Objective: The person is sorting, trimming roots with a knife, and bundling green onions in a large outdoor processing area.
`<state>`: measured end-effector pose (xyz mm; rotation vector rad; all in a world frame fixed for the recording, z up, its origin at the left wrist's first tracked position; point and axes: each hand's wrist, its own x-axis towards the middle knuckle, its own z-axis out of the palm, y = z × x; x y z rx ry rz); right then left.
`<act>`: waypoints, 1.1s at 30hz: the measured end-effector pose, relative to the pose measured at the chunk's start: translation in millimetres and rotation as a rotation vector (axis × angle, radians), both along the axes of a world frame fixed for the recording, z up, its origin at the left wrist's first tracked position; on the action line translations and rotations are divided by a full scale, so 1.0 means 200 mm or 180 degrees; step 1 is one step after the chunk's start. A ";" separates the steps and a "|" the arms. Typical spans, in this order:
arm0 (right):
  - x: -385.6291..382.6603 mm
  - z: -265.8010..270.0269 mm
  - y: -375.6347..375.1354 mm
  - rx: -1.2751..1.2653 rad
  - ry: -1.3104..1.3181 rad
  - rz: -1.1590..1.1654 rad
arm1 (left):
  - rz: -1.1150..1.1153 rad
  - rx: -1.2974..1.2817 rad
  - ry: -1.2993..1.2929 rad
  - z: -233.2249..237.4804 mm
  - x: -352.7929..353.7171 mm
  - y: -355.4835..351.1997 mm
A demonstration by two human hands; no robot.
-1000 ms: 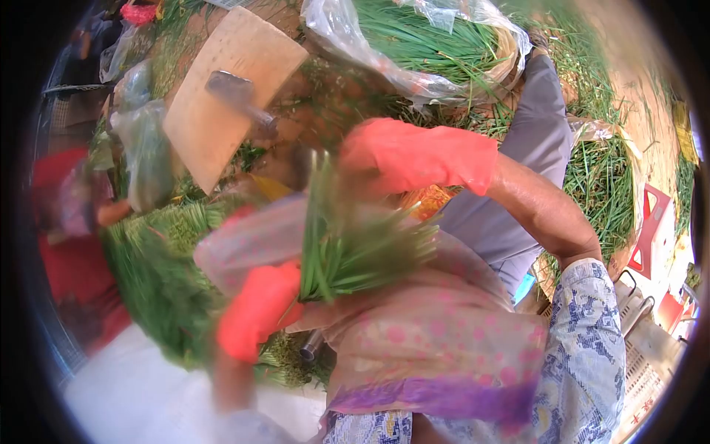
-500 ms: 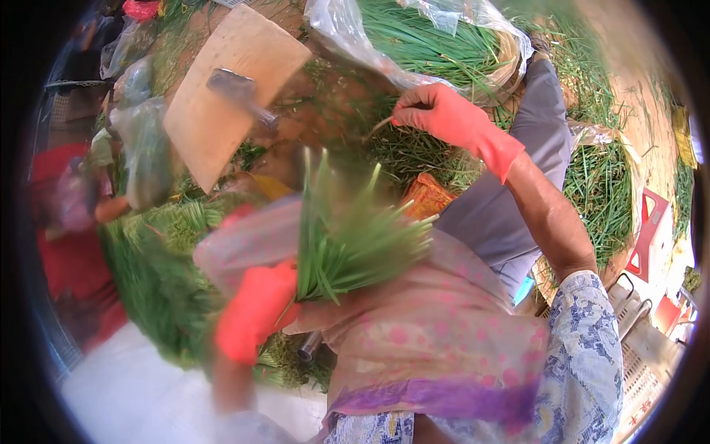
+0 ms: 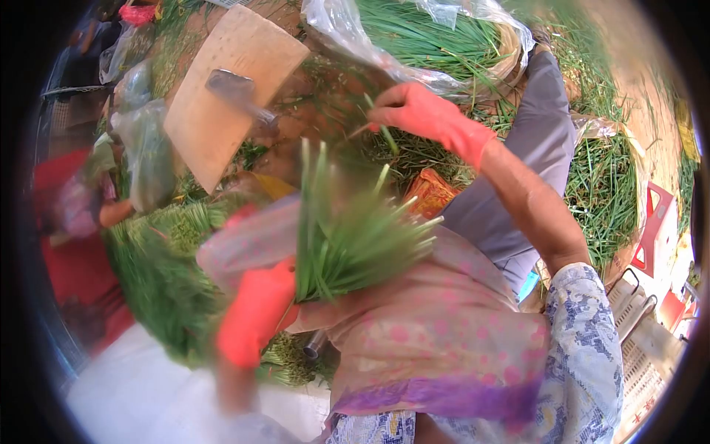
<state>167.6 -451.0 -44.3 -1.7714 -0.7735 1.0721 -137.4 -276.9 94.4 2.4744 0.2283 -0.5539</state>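
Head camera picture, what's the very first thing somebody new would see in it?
The orange-gloved left hand, low in the middle, jumps out first, gripping a bunch of chives that fans upward. Higher up, the orange-gloved right hand seems to pinch a few loose stalks above the greens strewn there. At the upper left, a cleaver lies on a wooden cutting board.

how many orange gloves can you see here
2. One on the left hand, low centre, gripping the bunch of green stalks; one on the right hand, higher up, pinching a loose stalk. The blurred left edge may hide more.
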 end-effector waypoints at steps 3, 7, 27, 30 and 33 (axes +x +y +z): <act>-0.02 0.00 -0.07 0.0371 0.0236 0.0843 | -0.0391 0.0366 0.0047 0.01 -0.01 0.01; -0.19 -0.08 0.01 0.1460 0.0856 0.1765 | -0.0456 0.0159 0.0129 0.07 0.07 -0.03; 0.22 -0.14 -0.41 0.1975 0.2982 -0.0215 | -0.0122 -0.0270 0.0491 0.04 0.01 0.06; 0.17 -0.33 -0.40 -0.0212 -0.0752 0.0356 | -0.0208 -0.0111 0.0516 0.03 -0.02 0.08; 0.03 0.00 -0.28 -0.0360 -0.1720 0.0334 | -0.0063 -0.0367 0.0215 0.05 0.00 0.05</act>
